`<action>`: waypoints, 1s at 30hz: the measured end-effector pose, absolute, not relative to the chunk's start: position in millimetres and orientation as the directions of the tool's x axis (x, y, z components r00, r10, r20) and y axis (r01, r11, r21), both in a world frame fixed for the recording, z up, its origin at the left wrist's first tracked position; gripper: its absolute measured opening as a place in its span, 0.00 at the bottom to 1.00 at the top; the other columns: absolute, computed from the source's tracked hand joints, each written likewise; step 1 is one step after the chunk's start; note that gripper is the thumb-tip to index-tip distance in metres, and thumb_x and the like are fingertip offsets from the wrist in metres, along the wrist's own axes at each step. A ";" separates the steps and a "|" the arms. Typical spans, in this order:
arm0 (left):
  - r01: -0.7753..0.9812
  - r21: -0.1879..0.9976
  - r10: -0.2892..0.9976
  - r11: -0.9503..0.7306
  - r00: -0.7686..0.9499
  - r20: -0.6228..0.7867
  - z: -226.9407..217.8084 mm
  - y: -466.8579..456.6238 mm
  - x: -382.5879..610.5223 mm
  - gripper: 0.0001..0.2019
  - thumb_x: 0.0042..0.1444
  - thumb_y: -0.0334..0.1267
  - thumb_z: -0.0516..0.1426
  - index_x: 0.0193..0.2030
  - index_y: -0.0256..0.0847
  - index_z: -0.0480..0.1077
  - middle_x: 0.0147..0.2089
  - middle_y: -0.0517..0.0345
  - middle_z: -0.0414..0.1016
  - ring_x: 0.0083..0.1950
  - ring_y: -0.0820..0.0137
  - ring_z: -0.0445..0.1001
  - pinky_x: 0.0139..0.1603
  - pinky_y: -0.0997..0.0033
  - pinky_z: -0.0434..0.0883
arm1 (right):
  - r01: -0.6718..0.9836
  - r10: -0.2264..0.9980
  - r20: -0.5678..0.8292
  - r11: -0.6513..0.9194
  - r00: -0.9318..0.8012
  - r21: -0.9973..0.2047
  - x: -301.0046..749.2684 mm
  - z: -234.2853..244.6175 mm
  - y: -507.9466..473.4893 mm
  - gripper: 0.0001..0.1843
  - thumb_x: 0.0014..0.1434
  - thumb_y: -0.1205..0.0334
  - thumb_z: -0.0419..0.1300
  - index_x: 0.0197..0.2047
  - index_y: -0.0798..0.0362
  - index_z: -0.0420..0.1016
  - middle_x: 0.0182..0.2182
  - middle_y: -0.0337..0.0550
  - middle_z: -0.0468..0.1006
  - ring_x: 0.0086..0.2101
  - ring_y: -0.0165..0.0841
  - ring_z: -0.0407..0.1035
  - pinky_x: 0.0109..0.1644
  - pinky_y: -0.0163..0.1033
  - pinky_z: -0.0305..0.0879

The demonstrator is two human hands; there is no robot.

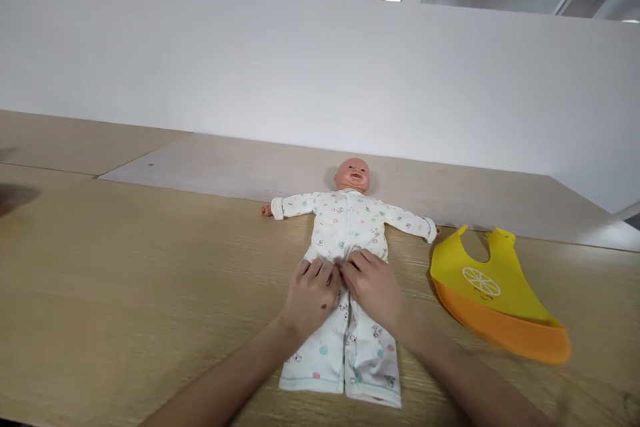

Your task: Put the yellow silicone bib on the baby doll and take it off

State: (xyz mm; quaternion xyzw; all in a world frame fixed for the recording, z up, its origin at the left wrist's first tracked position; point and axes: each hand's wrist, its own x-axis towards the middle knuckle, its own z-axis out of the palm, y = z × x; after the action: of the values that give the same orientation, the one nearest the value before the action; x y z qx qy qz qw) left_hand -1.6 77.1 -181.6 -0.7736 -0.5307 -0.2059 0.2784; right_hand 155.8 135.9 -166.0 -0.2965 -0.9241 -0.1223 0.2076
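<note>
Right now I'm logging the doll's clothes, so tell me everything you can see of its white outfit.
The white outfit looks like soft cloth printed with small coloured shapes. It has long sleeves, cuffs that look turned back, and two loose legs. The doll wears it, lying face up on the table. The left hand and right hand touch it around the waist, hiding part.
</note>
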 end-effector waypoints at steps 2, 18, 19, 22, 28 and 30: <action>0.937 -0.202 0.698 -0.284 0.347 0.627 -182.5 77.2 -1.3 0.07 0.56 0.29 0.57 0.41 0.36 0.73 0.32 0.55 0.72 0.34 0.66 0.67 0.35 0.64 0.59 | 0.620 0.517 0.443 0.775 -0.732 0.121 154.5 -166.0 134.1 0.03 0.56 0.70 0.62 0.31 0.54 0.73 0.32 0.43 0.71 0.35 0.34 0.64 0.35 0.39 0.59; 0.948 -0.163 0.600 -0.274 0.301 0.741 -187.3 78.3 -1.6 0.05 0.53 0.32 0.59 0.37 0.37 0.73 0.41 0.52 0.74 0.45 0.61 0.68 0.47 0.61 0.65 | 0.735 0.569 0.551 0.666 -0.611 0.126 154.8 -161.7 125.4 0.08 0.59 0.69 0.58 0.28 0.55 0.73 0.31 0.44 0.70 0.35 0.35 0.61 0.40 0.41 0.54; 0.945 -0.155 0.597 -0.289 0.304 0.742 -187.7 78.5 -1.9 0.05 0.53 0.32 0.59 0.37 0.37 0.73 0.41 0.51 0.74 0.45 0.61 0.67 0.47 0.61 0.66 | 0.725 0.575 0.551 0.684 -0.606 0.084 155.3 -162.1 125.9 0.09 0.61 0.69 0.56 0.29 0.55 0.72 0.31 0.43 0.70 0.35 0.34 0.62 0.40 0.41 0.55; 0.934 -0.138 0.579 -0.330 0.316 0.751 -187.8 78.4 -3.1 0.04 0.53 0.32 0.58 0.36 0.36 0.72 0.43 0.50 0.73 0.46 0.60 0.67 0.47 0.60 0.66 | 0.678 0.595 0.512 0.734 -0.620 -0.032 156.2 -163.4 126.6 0.09 0.62 0.68 0.55 0.31 0.55 0.73 0.32 0.43 0.71 0.37 0.33 0.63 0.41 0.39 0.57; 0.928 -0.106 0.611 -0.358 0.318 0.725 -187.5 77.1 -4.0 0.03 0.55 0.33 0.57 0.36 0.36 0.71 0.42 0.50 0.73 0.44 0.61 0.66 0.45 0.60 0.67 | 0.521 0.592 0.452 0.805 -0.667 -0.285 160.3 -158.6 127.5 0.08 0.62 0.68 0.54 0.33 0.56 0.74 0.33 0.42 0.71 0.38 0.31 0.65 0.43 0.37 0.61; 0.927 -0.108 0.616 -0.358 0.322 0.719 -188.5 77.6 -3.8 0.03 0.55 0.32 0.57 0.36 0.37 0.71 0.42 0.51 0.73 0.45 0.60 0.66 0.45 0.59 0.67 | 0.456 0.594 0.451 0.803 -0.666 -0.384 164.9 -153.6 130.0 0.08 0.62 0.67 0.54 0.34 0.56 0.73 0.33 0.42 0.72 0.38 0.30 0.65 0.43 0.35 0.61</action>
State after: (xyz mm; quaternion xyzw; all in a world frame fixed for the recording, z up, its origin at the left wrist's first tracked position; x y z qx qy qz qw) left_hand -3.8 77.6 -188.5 -0.7693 -0.5016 -0.2957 0.2630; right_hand 164.9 130.0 -153.6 -0.2902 -0.9048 0.1199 0.2876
